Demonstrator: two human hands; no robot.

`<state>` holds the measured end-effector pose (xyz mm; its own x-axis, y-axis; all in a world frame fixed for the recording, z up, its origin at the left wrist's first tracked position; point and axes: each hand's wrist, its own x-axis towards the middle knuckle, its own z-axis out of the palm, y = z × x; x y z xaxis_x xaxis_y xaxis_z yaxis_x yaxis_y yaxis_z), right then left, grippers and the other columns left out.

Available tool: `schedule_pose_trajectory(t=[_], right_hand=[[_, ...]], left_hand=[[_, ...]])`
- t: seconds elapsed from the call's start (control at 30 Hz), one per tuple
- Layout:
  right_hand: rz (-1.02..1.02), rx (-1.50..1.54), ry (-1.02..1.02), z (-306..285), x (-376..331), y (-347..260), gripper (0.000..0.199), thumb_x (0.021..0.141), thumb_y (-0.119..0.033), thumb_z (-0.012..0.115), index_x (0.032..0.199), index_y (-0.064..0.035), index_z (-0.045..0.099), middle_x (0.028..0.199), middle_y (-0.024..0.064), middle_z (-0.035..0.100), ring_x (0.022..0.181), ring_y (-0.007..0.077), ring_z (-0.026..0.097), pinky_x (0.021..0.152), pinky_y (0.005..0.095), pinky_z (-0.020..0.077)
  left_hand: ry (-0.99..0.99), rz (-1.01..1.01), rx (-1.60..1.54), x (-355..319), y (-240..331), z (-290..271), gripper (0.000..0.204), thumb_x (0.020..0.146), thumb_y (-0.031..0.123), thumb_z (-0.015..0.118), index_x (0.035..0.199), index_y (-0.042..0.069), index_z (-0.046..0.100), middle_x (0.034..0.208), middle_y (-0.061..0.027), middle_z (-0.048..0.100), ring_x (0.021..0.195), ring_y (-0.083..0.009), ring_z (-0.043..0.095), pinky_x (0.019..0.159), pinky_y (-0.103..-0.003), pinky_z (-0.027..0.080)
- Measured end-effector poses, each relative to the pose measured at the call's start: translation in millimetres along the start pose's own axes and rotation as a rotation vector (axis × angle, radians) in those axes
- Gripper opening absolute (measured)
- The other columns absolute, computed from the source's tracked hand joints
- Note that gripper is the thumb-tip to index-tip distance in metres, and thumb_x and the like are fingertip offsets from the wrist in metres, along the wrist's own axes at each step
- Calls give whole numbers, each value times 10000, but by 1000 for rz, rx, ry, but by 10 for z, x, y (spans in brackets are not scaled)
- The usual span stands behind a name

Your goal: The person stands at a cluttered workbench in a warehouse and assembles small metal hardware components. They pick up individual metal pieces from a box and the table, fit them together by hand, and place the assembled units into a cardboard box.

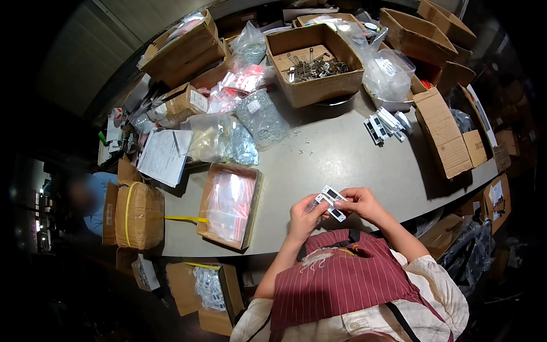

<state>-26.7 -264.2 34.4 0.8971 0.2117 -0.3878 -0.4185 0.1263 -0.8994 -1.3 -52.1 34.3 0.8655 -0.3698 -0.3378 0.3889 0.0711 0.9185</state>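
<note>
Close to the table's near edge, both hands meet around small white parts with dark rectangular insets point(332, 193). My left hand point(303, 219) is closed on their left side, thumb on top. From the right, my right hand point(363, 205) pinches them between thumb and fingers. Two pieces seem to lie side by side or crossed; my fingers partly hide where they meet. Something clear shows by my left fingers, too small to make out. Farther right on the table lies a loose pile of similar white parts point(388, 125).
A cardboard box of small metal pieces point(316, 68) stands at the back. Left of me is an open box of clear bags point(229, 208); beyond it lie bags of small hardware point(259, 117) and papers point(165, 154). Several tiny pieces are scattered mid-table. An open carton point(441, 134) stands right.
</note>
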Motion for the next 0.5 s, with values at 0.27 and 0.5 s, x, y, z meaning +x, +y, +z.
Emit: schedule_pose_trajectory(t=[0.27, 0.5], right_hand=[[-76, 85, -1, 153, -30, 49, 277, 918, -163, 755, 1098, 44, 716, 865, 57, 728, 744, 87, 653, 678, 235, 522], [-66, -7, -43, 162, -64, 17, 225, 914, -134, 749, 1046, 47, 732, 833, 68, 733, 734, 82, 652, 661, 243, 522]], left_hand=[[115, 77, 6, -42, 40, 63, 191, 914, 135, 705, 996, -36, 687, 792, -56, 678, 661, -99, 645, 557, -249, 512], [59, 149, 0, -4, -224, -50, 228, 934, 59, 711, 1106, -77, 650, 922, -80, 699, 766, -108, 665, 675, -233, 564]])
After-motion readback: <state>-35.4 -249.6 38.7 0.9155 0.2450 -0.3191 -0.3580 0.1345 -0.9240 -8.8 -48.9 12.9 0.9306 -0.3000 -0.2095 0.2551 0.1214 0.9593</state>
